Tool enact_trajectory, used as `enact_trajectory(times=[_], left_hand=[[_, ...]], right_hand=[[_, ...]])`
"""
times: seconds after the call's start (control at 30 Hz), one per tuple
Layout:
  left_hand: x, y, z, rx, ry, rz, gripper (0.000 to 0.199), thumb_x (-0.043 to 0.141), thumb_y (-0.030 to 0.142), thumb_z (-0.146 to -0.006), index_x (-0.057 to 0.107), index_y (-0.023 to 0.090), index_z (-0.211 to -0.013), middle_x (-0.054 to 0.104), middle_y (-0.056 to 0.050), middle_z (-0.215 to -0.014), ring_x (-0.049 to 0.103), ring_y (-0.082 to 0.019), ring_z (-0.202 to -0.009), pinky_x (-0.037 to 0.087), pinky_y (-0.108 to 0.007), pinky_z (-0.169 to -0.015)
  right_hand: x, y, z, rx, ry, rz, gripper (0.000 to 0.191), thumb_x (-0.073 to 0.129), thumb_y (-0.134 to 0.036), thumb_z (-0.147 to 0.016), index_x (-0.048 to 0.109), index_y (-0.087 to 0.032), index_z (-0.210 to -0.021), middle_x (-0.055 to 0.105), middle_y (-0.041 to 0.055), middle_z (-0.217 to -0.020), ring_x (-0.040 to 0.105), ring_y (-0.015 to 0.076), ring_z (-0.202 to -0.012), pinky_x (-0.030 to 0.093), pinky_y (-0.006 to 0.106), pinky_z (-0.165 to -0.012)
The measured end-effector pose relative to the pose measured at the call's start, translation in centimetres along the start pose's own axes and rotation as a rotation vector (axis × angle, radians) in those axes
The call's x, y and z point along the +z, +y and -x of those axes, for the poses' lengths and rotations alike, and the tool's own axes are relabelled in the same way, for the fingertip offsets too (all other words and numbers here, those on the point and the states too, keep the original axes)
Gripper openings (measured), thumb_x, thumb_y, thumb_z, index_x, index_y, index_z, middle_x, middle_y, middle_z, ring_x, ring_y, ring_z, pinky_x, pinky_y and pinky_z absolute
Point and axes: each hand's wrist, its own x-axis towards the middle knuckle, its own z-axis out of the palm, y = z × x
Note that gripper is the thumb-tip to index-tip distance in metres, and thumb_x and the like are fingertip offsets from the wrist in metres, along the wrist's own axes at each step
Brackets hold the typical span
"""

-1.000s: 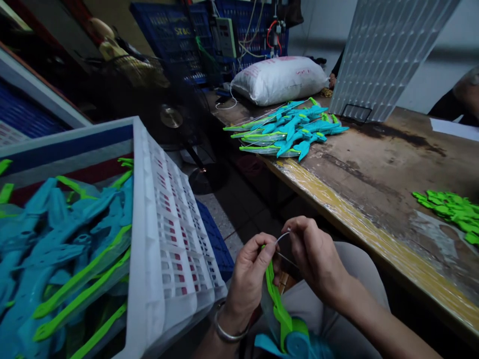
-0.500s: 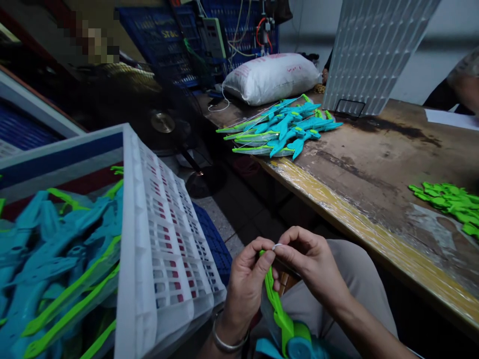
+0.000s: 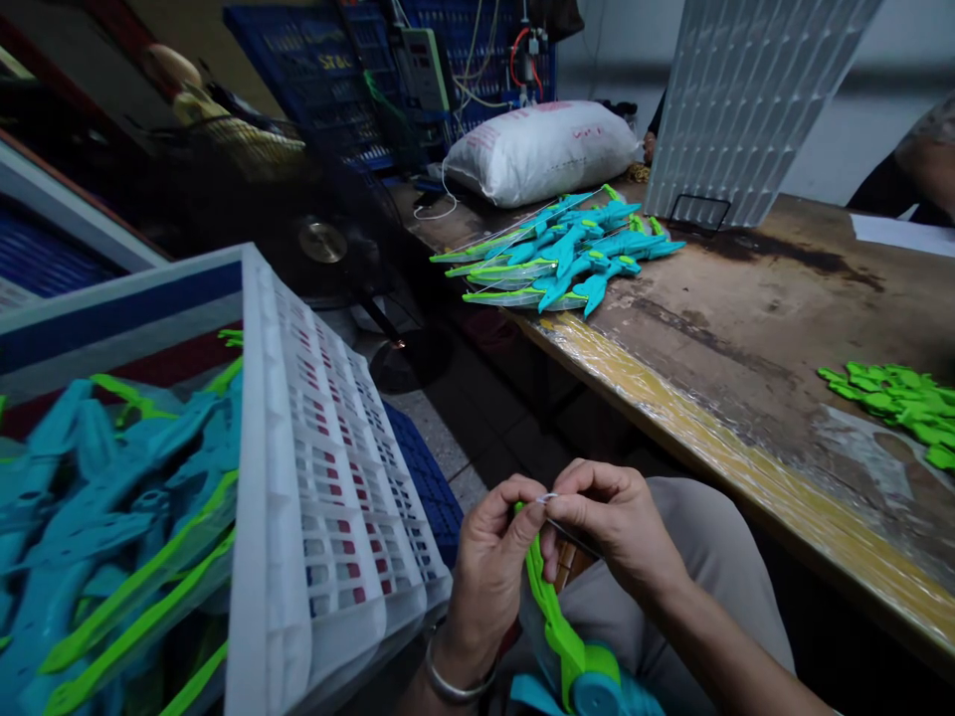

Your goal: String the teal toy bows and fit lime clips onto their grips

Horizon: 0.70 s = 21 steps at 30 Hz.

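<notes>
Over my lap, my left hand is closed around the upper end of a green and blue toy bow, a bangle on its wrist. The bow's lower part, with a round blue piece, runs down to the bottom edge of the view. My right hand meets the left at the tip, thumb and forefinger pinching a thin white string. A small loop of it shows between the fingertips. Whether the string is hooked on the bow's tip is hidden by the fingers.
A white crate with blue and green bow parts stands at my left. On the wooden table lie several strung toy bows, a white sack, a ribbed panel and green pieces. Other people sit partly in view.
Both hands stay at the bow's tip. My right fingers have shifted slightly, and the string's small loop now lies a little lower and farther left between the fingertips.
</notes>
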Motion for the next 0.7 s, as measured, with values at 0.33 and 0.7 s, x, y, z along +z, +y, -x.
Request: enact_trajectory(times=[0.33, 0.7], left_hand=[[-0.4, -0.6, 0.2, -0.021, 0.134, -0.141, 0.029, 0.073, 0.047, -0.088, 0.066, 0.019, -0.082, 0.055, 0.005, -0.059, 0.051, -0.009, -0.043, 0.043, -0.018, -0.037], [-0.5, 0.3, 0.0, -0.022, -0.065, 0.031, 0.029, 0.076, 0.041, -0.086, 0.067, 0.017, -0.072, 0.056, 0.002, -0.069, 0.05, -0.009, -0.054, 0.044, -0.018, -0.048]], right_hand=[[-0.5, 0.2, 1.1, -0.189, -0.007, 0.372, 0.025, 0.077, -0.038, -0.091, 0.07, -0.017, -0.08, 0.064, 0.0006, -0.077, 0.066, 0.0139, -0.057, 0.055, 0.023, -0.052], [0.5, -1.3, 2.1, -0.695, -0.03, 0.89, 0.014, 0.056, -0.006, -0.097, 0.062, -0.019, -0.096, 0.068, 0.0055, -0.106, 0.066, 0.0152, -0.093, 0.053, 0.027, -0.08]])
